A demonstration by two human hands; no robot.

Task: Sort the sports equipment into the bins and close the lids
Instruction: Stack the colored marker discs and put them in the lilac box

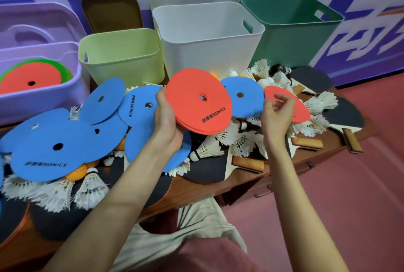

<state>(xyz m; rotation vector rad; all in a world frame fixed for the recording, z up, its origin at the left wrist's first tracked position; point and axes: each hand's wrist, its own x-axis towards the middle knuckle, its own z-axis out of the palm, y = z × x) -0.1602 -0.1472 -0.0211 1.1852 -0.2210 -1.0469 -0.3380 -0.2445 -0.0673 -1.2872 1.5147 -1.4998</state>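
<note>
Left hand [167, 116] was closed on a small stack of red discs [199, 101], thumb on the stack's near-left edge, fingers beneath it; the stack was held tilted above the table clutter, printed face up. Right hand [276, 111] pinched the edge of a single red disc [293, 105], thumb and fingers closed on its left rim; that disc lay partly on the pile of shuttlecocks [314, 105] to the right of the grip.

Between the two grips sat a blue disc [241, 97], its left part hidden behind the held stack. Left of the left-hand grip, more blue discs [59, 147] lay overlapping on the wooden table [240, 179], with shuttlecocks and orange balls [75, 173] showing under them. Below and right of the right-hand grip lay paddles [347, 116] with dark faces and wooden handles.

Beyond the grips stood four open bins in a row: purple bin [41, 101] far left, holding red and green discs; light green bin [122, 55]; white bin [207, 38] directly behind the held stack; dark green bin [290, 27] at right. A lid leaned against the wall behind each bin; the brown lid [112, 10] stood behind the light green bin.
</note>
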